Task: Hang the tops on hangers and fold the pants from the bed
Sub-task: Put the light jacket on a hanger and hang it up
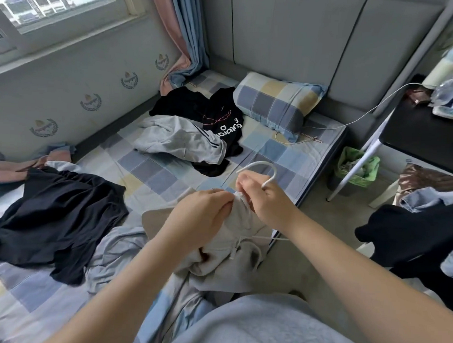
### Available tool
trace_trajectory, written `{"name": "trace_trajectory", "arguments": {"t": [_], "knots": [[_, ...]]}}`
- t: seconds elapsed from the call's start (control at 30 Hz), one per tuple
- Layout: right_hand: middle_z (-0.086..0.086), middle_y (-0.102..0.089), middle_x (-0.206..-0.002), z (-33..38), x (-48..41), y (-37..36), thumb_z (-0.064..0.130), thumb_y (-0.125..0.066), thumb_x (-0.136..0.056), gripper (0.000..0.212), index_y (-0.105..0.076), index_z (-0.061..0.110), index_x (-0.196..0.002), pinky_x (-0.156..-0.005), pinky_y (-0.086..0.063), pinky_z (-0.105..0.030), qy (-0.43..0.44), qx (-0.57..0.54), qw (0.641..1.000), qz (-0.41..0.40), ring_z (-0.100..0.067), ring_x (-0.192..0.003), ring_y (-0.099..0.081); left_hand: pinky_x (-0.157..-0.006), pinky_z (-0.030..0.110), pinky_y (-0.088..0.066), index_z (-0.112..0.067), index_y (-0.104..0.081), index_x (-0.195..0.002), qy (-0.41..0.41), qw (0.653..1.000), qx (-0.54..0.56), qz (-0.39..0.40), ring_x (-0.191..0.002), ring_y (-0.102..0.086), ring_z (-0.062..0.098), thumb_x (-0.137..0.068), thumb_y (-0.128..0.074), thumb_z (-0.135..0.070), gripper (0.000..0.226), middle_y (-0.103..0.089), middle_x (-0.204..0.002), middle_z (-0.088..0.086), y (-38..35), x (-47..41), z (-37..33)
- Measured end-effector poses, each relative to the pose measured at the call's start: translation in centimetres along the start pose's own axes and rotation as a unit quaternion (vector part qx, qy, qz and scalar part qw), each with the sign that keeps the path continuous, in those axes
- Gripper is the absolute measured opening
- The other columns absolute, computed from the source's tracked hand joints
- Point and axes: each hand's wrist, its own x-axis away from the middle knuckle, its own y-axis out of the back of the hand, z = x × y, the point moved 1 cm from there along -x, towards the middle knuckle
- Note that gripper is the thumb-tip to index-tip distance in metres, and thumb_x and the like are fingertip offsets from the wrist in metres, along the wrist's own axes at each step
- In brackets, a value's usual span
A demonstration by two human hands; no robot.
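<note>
Forearms nearest the lens: left hand point(203, 214) and right hand point(268, 201) on one beige top point(233, 251), one white hanger point(257, 171).
Left hand grips the bunched neck fabric, fingers curled. Right hand, just beside it, pinches cloth at the hook's base. The hook curves up above my fingers. Top hangs below both hands at the bed point(148, 173) edge. On the bed: one black garment point(56, 222) at left; farther off, one grey striped garment point(180, 141), one black printed top point(222, 122), one pillow point(276, 103).

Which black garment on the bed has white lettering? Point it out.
The black top beside the pillow; white letters run across it. The black garment at the left is plain.
</note>
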Motion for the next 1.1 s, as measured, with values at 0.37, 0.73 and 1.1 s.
{"name": "trace_trajectory", "arguments": {"t": [0.37, 0.73, 1.1], "knots": [[-0.003, -0.058, -0.106, -3.1, 2.9, -0.1, 0.018, -0.058, -0.095, 0.019, -0.06, 0.006, -0.11, -0.091, -0.045, -0.03, 0.125, 0.215, 0.94, -0.234, -0.02, -0.102, -0.057, -0.053, 0.032, -0.037, -0.011, -0.065, -0.077, 0.198, 0.953, 0.121, -0.193, -0.055, -0.043, 0.009, -0.099, -0.052, -0.009, 0.025, -0.053, -0.058, 0.0, -0.5, 1.9, 2.6], [-0.003, -0.053, -0.073, -5.2, 1.3, -5.3, 0.023, -0.062, -0.096, 0.023, -0.053, 0.011, -0.078, -0.068, -0.039, -0.032, -0.093, 0.193, 0.975, 0.067, -0.015, -0.069, -0.049, -0.047, 0.01, -0.032, -0.032, -0.069, -0.08, 0.223, 0.902, 0.253, -0.271, -0.05, -0.044, 0.0, -0.098, -0.054, -0.01, 0.033, -0.058, -0.058, -0.019, 0.3, 1.7, 2.9], [0.011, -0.052, -0.084, -13.5, 1.7, -1.7, 0.044, -0.057, -0.086, 0.014, -0.05, 0.032, -0.086, -0.098, -0.029, -0.044, -0.294, 0.421, 0.824, 0.241, -0.024, -0.097, -0.054, -0.065, 0.021, -0.048, -0.054, -0.075, -0.083, 0.225, 0.917, 0.256, -0.206, -0.07, -0.061, 0.004, -0.095, -0.064, -0.008, 0.049, -0.076, -0.08, -0.008, 4.0, 4.3, 8.3]]}}
